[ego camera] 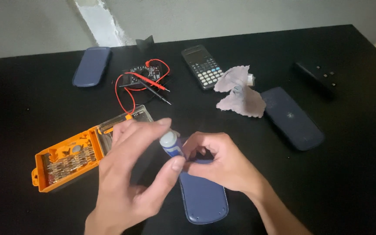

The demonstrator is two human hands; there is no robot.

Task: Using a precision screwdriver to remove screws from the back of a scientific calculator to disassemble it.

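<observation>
One black table (44, 100), matte and dark, bearing everything in sight. Two hands low in the middle of the view, above a dark blue calculator cover (203, 198) lying flat near the front edge. Left hand (129, 182) curled, thumb and forefinger pinched on a small blue bottle with a pale cap (170, 143), held tilted just over the cover's upper end. Right hand (220, 163) half closed, fingertips bent down onto the top of that same cover, touching it just beside the bottle; hard to tell whether gripping or only pressing. Left of the hands, an orange screwdriver bit case (68, 163), lid open, clear lid (125, 124) laid back toward the middle. Right of the hands and well apart, a second dark blue cover (294, 119), set at a slant. Beside its upper end, a crumpled grey cloth (240, 93). Behind that, a black scientific calculator (203, 67), face up. Further left, a black multimeter (142, 74) with red and black leads looped around it. Far left at the back, a third blue cover (92, 66). Far right, a small black box (316, 76).
</observation>
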